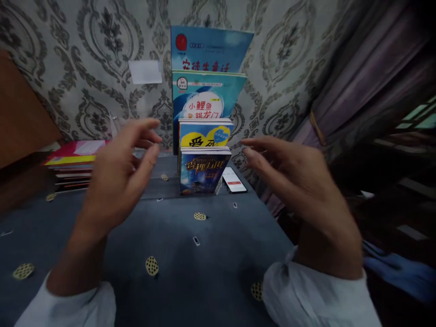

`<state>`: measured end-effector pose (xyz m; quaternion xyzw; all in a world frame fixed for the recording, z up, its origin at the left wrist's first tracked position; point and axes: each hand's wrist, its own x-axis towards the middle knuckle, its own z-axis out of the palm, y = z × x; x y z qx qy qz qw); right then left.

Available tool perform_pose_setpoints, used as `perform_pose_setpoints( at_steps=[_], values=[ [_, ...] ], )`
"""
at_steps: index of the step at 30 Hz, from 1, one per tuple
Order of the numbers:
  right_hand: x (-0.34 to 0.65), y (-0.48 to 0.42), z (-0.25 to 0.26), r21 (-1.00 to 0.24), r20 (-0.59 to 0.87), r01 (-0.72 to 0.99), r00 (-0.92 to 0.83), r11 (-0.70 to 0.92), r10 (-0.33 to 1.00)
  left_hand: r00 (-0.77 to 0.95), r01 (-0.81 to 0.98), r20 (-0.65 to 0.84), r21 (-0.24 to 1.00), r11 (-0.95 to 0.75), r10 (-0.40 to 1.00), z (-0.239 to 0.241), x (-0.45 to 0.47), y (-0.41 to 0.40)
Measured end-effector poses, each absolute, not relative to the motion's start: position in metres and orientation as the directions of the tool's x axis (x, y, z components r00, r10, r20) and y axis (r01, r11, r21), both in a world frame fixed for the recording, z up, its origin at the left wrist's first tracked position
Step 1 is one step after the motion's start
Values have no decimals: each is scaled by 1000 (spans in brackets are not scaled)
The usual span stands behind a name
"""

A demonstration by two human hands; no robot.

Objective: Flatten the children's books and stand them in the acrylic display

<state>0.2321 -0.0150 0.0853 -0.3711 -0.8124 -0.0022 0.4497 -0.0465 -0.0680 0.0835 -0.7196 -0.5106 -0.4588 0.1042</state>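
A row of upright books (204, 170) stands in the middle of a blue-grey cloth (190, 263), smallest in front, tallest against the wall. The front one has a dark blue cover; behind it rise a yellow-and-blue book (204, 134), a teal one (207, 97) and a tall blue one (209, 47). My left hand (117, 177) hovers to the left of the row, fingers apart and holding nothing. My right hand (296, 181) hovers to the right of the row, fingers stretched toward it, also holding nothing. Neither hand touches the books.
A flat stack of books (73, 165) lies at the left on the cloth. A phone (234, 179) with a lit screen rests just right of the row. Patterned wallpaper stands behind, a purple curtain (357, 91) hangs at the right, a brown panel (20, 113) at the left.
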Motion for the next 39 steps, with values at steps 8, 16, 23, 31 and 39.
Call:
perform_pose_setpoints(
  at_steps=[8,16,23,31,39],
  values=[
    [236,32,63,-176,546,764,-449,621,707,127,869,660,286,-404,740,29,-28,-11],
    [219,49,52,-203,502,804,-405,560,764,91,822,621,394,-411,778,-4,-24,14],
    [217,53,49,-229,457,804,-409,549,789,123,785,612,422,-453,781,-10,-20,17],
    [214,56,45,-165,467,845,-388,509,795,134,769,633,418,-483,762,-12,-19,19],
    [212,53,47,-204,465,835,-376,511,801,134,752,669,411,-515,731,-21,-20,24]
  ],
)
